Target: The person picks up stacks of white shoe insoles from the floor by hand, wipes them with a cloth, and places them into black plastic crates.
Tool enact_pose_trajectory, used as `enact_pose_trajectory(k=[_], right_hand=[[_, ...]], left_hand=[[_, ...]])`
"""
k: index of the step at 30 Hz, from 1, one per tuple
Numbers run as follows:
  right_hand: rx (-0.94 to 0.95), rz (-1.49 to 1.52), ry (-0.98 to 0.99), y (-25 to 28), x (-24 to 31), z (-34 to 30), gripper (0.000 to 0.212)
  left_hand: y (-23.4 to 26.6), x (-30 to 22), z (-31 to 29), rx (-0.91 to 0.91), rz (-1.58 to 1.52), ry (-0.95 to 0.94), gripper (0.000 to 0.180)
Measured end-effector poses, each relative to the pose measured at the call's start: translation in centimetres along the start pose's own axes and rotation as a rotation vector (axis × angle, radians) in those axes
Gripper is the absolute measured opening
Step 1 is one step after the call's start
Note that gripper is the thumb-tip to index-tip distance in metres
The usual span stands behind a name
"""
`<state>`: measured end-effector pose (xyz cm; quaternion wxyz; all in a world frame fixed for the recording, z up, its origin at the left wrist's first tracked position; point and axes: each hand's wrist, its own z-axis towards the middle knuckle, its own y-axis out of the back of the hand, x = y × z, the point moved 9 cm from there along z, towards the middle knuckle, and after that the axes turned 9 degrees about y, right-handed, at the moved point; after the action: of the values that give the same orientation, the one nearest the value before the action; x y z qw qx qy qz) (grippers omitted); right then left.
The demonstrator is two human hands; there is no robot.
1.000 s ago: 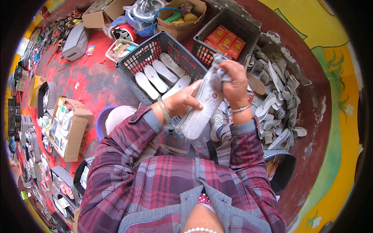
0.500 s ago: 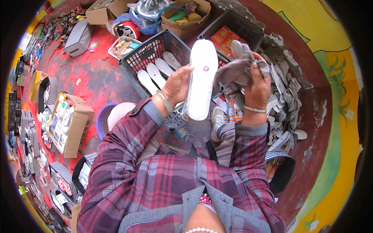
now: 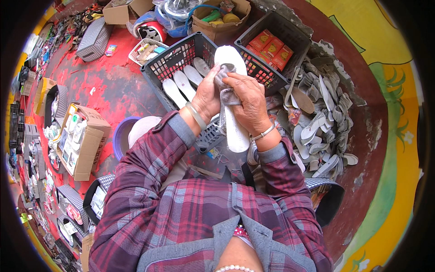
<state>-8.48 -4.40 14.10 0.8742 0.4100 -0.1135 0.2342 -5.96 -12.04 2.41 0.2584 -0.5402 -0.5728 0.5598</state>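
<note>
My left hand (image 3: pixel 206 97) is closed around the side of several stacked white shoe insoles (image 3: pixel 238 131), held upright in front of my chest. Across their middle lies a crumpled grey cloth (image 3: pixel 226 85), which my right hand (image 3: pixel 248 100) grips and presses on the top insole. Part of that insole's face is hidden by the cloth and fingers. Just beyond my hands stands a dark plastic crate (image 3: pixel 156 86) with openwork sides. More white insoles (image 3: pixel 183 84) lie in it side by side.
To the right, a large pile of grey and white insoles (image 3: pixel 324 122) rests against the wall. A second dark crate (image 3: pixel 290 34) holds red boxes (image 3: pixel 272 49). At left are a purple basin (image 3: pixel 119 138) and an open cardboard box (image 3: pixel 94 145); a brown bag (image 3: pixel 219 31) stands at the back.
My right hand has come left with the grey cloth, from beside the pile onto the white insoles. The insoles have tilted slightly, and my left hand still holds them.
</note>
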Motion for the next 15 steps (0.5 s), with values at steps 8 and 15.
enact_pose_trajectory(k=[8, 15], right_hand=[[-0.110, -0.081, -0.232, 0.9, -5.3, -0.7, 0.031], [-0.148, 0.495, -0.408, 0.0, -6.5, -1.5, 0.031]], left_hand=[[-2.5, 4.5, -1.3, 0.089, 0.079, 0.120, 0.043], [-0.9, 3.8, 0.0, 0.059, 0.036, 0.099, 0.046]])
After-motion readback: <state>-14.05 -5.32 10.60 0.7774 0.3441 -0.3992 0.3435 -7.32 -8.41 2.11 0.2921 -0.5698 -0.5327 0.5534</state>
